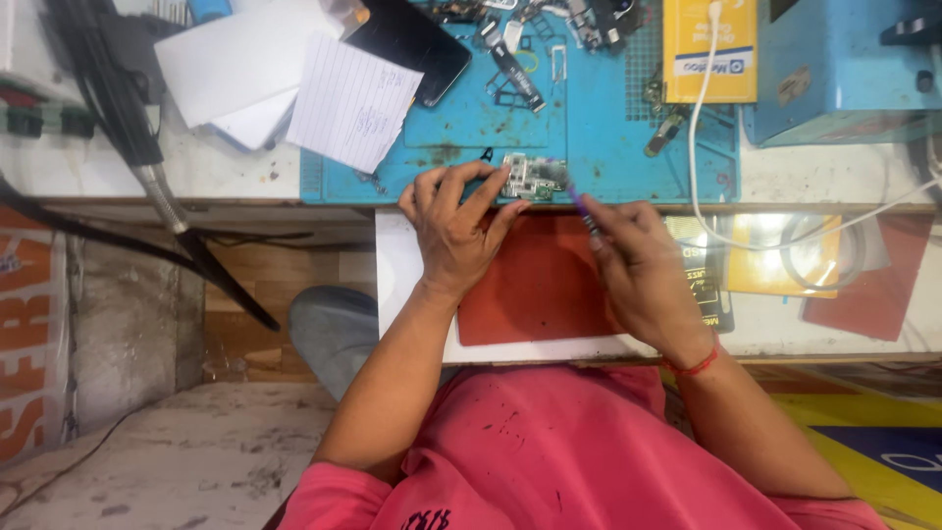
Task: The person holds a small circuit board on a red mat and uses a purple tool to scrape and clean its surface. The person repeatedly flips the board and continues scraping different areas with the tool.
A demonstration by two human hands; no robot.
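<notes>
— At centre frame, near edge of the blue mat (589,147): what's held?

— Small circuit board (533,177), greenish with metal shields. Left hand (453,228) pinches its left end, thumb and fingers closed on it. Board sits low over the mat's lower edge, just above the red pad (535,285).

— Right hand?

— Right hand (643,270) curled shut around a thin purple tool (581,208), held like a pen. Tip points up-left, at or touching the board's right end; exact contact not clear.

— Wrist detail?

— Red thread band (695,367) on the right wrist. Pink shirt (569,451) fills the bottom of the frame.

— Surroundings?

— Upper left: white papers (235,64) and a lined sheet (353,103), overlapping the mat's left end. Dark phone (417,44) just right of them, top centre. Loose metal parts (515,64) scattered on the mat above the board. Yellow box (711,44) at upper right, white cable (699,128) running down across it and looping over the tabletop (834,182) at right. Blue machine (844,69) in the top right corner. Black hoses (118,108) slant down the far left.
</notes>
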